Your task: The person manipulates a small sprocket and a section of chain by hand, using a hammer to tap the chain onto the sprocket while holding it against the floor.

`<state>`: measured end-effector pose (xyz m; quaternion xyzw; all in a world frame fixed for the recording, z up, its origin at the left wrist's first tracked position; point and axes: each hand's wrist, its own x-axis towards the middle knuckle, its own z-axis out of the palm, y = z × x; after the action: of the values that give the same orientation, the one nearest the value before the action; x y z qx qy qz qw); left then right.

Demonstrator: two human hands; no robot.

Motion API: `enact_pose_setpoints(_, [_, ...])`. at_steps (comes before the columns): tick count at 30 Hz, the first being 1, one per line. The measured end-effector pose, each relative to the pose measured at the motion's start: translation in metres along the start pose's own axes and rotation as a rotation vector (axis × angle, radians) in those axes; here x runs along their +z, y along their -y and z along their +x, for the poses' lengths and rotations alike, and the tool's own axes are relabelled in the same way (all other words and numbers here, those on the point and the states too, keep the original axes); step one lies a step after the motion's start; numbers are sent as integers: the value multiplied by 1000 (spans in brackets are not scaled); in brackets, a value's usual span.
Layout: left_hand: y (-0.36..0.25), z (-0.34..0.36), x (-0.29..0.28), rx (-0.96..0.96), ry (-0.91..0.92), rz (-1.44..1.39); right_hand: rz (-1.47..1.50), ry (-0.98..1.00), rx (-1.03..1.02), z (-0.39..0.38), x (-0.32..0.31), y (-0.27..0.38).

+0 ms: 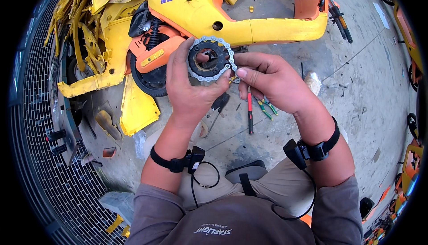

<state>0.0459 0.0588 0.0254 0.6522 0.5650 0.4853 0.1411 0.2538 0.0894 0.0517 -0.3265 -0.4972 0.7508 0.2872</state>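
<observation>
In front of me, above the floor, my left hand (pixel 189 93) grips a black ring-shaped sprocket (pixel 193 62) from its left and lower sides. A silver roller chain (pixel 207 78) wraps around the sprocket's rim. My right hand (pixel 276 82) pinches the chain at the right of the ring between thumb and fingers; the exact link is partly hidden by the fingertips. Through the sprocket's central hole, part of a left-hand finger shows. On the floor below the hands lie a red-handled tool (pixel 250 116), green-handled pliers (pixel 265 109) and a black-handled screwdriver (pixel 222 102).
A yellow and orange scooter body (pixel 191 8) lies just beyond my hands, with a black wheel (pixel 151 83). Yellow broken panels (pixel 89 44) are heaped at the far left. One loose yellow panel (pixel 137 109) rests nearer. More scooters (pixel 408 53) line the right edge.
</observation>
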Motion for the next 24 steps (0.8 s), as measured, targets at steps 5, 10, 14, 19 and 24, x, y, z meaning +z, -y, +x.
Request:
enact_pose_setpoints(5, [0,0,0,31,-9,33,-14,-21,-22,1,3,0])
enact_pose_setpoints(10, [-3,0,1,20,-20,49,-41,-15,-9,1,4,4])
enact_pose_setpoints(14, [-6,1,1,34,-51,41,-98,-21,-12,-1,8,9])
enact_pose_setpoints(19, [-8,3,1,97,-46,132,-164,-41,-47,-2,7,5])
enact_pose_setpoints(24, [-10,2,1,31,-48,98,-266,-60,-78,-5,9,5])
